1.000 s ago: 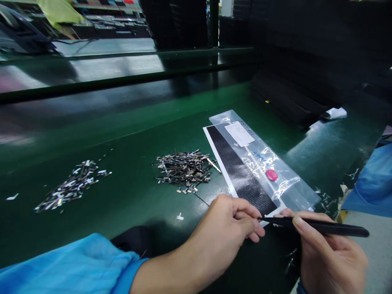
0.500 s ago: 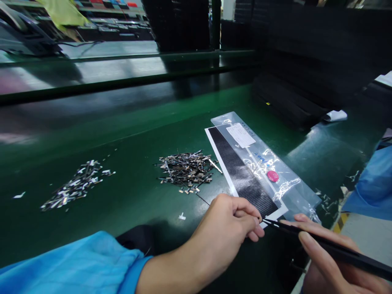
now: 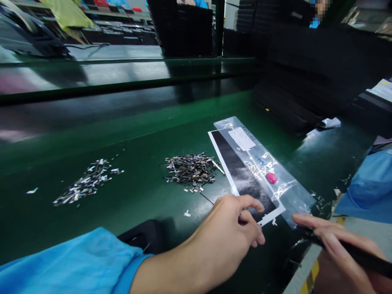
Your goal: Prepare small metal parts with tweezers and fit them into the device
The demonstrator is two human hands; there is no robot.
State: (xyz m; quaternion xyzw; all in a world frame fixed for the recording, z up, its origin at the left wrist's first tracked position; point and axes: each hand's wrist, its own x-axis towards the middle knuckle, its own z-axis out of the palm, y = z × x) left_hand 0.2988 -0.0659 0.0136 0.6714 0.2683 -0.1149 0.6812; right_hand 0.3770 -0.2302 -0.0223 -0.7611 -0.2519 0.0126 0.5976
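Note:
My left hand (image 3: 229, 232) is loosely curled by the near corner of a dark ribbed sheet (image 3: 245, 175) with a white border. Its index finger is lifted from the thumb; the other fingers are bent, and what they hold is hidden. A thin dark strip (image 3: 206, 199) sticks out behind the knuckles. At the lower right, my right hand (image 3: 343, 245) grips black tweezers (image 3: 364, 259), whose tips I cannot make out. Between the hands, a small white scrap (image 3: 274, 222) shows beside the sheet's corner. Left of the sheet lies a pile of thin strip-like parts (image 3: 192, 169).
A clear plastic bag (image 3: 284, 188) with a pink round sticker (image 3: 271, 178) overlaps the sheet. Another heap of parts with white pieces (image 3: 84, 183) lies left on the green table (image 3: 137, 134). A black object (image 3: 147, 234) is near my left forearm. Blue cloth (image 3: 372, 188) shows at right.
The tweezers have drawn away from my left fingertips, down and to the right. My left index finger has lifted from the thumb. A white scrap now shows between the hands.

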